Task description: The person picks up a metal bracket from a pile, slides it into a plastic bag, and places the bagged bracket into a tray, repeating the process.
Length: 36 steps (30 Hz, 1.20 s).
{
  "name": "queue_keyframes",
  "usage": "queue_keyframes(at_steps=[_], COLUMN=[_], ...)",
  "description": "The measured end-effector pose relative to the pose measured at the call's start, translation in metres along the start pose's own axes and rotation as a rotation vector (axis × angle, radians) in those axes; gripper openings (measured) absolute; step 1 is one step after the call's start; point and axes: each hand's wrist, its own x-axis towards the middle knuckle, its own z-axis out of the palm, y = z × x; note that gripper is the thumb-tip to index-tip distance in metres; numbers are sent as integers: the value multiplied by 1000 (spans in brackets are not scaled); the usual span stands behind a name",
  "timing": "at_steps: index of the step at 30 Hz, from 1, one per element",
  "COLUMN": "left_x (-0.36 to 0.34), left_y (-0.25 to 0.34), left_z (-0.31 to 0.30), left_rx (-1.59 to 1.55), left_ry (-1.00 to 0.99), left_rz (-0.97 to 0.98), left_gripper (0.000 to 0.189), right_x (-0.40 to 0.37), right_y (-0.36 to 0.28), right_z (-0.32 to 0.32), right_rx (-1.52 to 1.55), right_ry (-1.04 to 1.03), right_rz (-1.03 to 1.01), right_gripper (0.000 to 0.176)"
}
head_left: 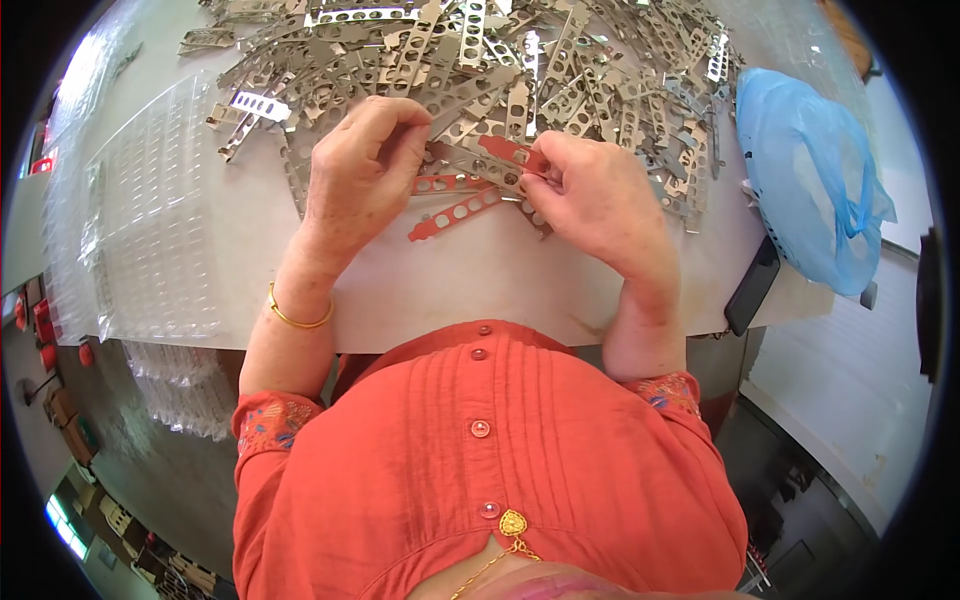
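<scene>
A large heap of perforated metal slot brackets point(470, 70) covers the far part of the table. My right hand point(598, 195) is closed, its thumb and fingers pinching the end of one bracket point(508, 151) that reflects red. My left hand point(365, 170) is closed too, fingers curled at the heap's near edge; what they hold, if anything, is hidden. Between my hands lie several overlapping brackets. A red-reflecting bracket point(462, 213) rests nearest me, angled on the white table.
Clear plastic blister trays point(150, 220) lie on the left of the table point(440, 290), with more stacked below its edge. At the right are a blue plastic bag point(810, 170) and a dark phone point(752, 287) by the table edge.
</scene>
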Motion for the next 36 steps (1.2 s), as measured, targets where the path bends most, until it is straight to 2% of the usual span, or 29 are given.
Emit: queue_keyframes(at_steps=[7,9,12,14,15,17,19,21,22,24,25,29,31,33,35,36], left_x=[1,1,1,-1,0,2,1,0,-1,-1,-1,0,0,1,1,2], left_y=[2,1,0,5,7,10,7,4,2,3,4,3,-2,-4,-3,-2], left_z=[0,0,-1,-5,-8,-12,-15,-14,-12,-11,-10,-10,-8,-10,-16,-16], left_rx=[-73,-95,-138,-407,-405,-539,-558,-577,-600,-623,-686,-823,-831,-840,-822,-819], left_ry=[10,18,32,-24,-19,-112,-104,-96,-74,-49,-33,-7,-17,-22,-56,-49], left_rz=[-7,-7,-37,-258,-257,-382,-360,-335,-273,-207,-190,-89,-50,-7,-128,-127], left_gripper=[8,8,7,10,10,13,11,9,8,8,9,11,12,13,20,20], right_x=[-1,-2,-1,-2,-2,-1,1,4,5,8,10,13,13,13,12,11], right_y=[-4,-8,-11,-12,-13,-13,-13,-12,-10,-4,-1,2,1,-3,-5,-4], right_z=[-15,-21,-21,-15,-12,-12,-12,-12,-11,-6,-2,-3,-8,-9,-8,-8], right_rx=[173,340,419,445,474,440,404,455,453,569,731,767,1019,1034,1052,1099], right_ry=[-58,-100,-27,11,47,73,102,155,157,260,285,293,72,117,157,182], right_rz=[-16,82,75,46,25,-13,-49,-18,-21,65,83,145,337,308,276,226], right_gripper=[12,10,9,8,8,9,11,20,20,29,33,31,29,26,23,21])
